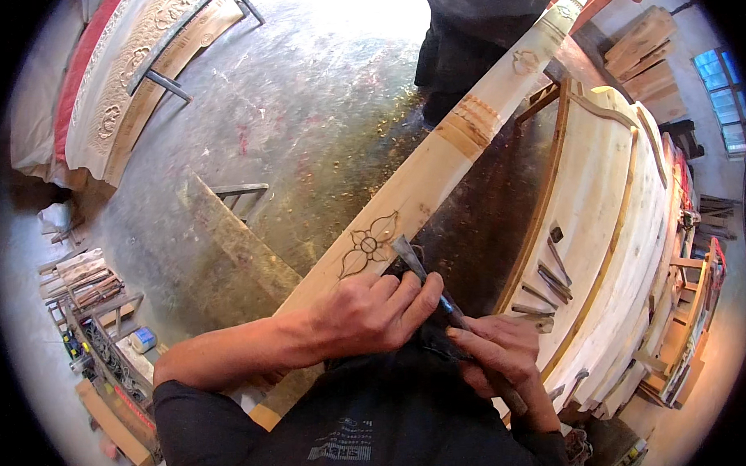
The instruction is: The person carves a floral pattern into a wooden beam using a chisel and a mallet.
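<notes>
We note one chisel [450,305], gripped by both hands: left hand [376,313] curled on its shaft near the blade, right hand [502,350] closed round its rear. Its axis slants up-left, crossing the board [416,182], which runs lower-left to upper-right. The blade end lies just right of the flower motif [369,245]; left hand nearer. We count one board, at least five loose tools [554,281] rightward.
</notes>
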A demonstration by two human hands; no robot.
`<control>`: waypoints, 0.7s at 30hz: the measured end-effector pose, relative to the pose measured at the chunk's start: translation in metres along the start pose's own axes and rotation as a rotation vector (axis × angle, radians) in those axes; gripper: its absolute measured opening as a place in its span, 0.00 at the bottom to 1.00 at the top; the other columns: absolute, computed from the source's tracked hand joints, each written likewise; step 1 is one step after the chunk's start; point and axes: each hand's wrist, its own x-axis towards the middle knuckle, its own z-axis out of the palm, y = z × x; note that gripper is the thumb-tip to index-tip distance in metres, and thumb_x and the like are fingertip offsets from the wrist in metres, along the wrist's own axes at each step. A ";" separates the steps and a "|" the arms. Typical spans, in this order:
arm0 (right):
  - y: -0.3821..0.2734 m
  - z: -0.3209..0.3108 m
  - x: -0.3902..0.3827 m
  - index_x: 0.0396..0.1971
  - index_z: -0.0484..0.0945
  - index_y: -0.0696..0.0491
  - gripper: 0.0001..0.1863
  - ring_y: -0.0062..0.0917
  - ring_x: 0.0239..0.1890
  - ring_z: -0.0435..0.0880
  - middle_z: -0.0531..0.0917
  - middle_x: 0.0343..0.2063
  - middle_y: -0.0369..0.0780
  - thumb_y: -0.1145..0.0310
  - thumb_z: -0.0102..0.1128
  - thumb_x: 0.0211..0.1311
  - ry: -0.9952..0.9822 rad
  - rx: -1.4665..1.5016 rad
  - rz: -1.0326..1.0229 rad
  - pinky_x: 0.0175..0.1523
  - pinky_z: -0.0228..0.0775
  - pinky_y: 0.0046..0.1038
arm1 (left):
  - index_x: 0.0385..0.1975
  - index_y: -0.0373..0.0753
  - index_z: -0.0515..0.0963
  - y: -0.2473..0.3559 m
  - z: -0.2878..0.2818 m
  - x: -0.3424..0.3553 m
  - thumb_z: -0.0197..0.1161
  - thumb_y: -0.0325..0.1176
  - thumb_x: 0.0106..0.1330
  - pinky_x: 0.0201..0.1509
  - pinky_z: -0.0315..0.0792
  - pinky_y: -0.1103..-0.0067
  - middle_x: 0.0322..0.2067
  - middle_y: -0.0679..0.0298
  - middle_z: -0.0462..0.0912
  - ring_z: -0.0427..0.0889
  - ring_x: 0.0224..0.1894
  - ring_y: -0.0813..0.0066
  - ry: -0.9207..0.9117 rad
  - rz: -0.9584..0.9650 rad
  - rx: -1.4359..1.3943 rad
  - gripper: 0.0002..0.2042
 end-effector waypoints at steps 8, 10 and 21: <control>-0.001 -0.037 0.027 0.56 0.87 0.50 0.28 0.40 0.43 0.93 0.89 0.48 0.45 0.75 0.77 0.49 -0.187 0.010 0.042 0.48 0.87 0.38 | 0.56 0.24 0.81 -0.002 -0.001 0.003 0.64 0.32 0.63 0.25 0.70 0.81 0.36 0.57 0.87 0.80 0.26 0.79 -0.035 -0.006 -0.010 0.23; 0.006 -0.041 0.029 0.56 0.87 0.51 0.28 0.40 0.43 0.93 0.89 0.48 0.45 0.76 0.77 0.50 -0.206 0.020 0.007 0.47 0.88 0.38 | 0.56 0.23 0.81 -0.002 -0.001 0.004 0.63 0.32 0.62 0.24 0.70 0.81 0.36 0.56 0.87 0.80 0.26 0.79 -0.035 -0.008 -0.018 0.24; 0.025 -0.013 0.017 0.54 0.85 0.53 0.23 0.40 0.40 0.93 0.88 0.46 0.47 0.69 0.73 0.56 -0.127 -0.015 -0.185 0.37 0.87 0.37 | 0.55 0.26 0.82 0.001 0.001 0.003 0.64 0.33 0.61 0.24 0.66 0.81 0.37 0.56 0.88 0.77 0.24 0.81 -0.033 -0.050 -0.046 0.23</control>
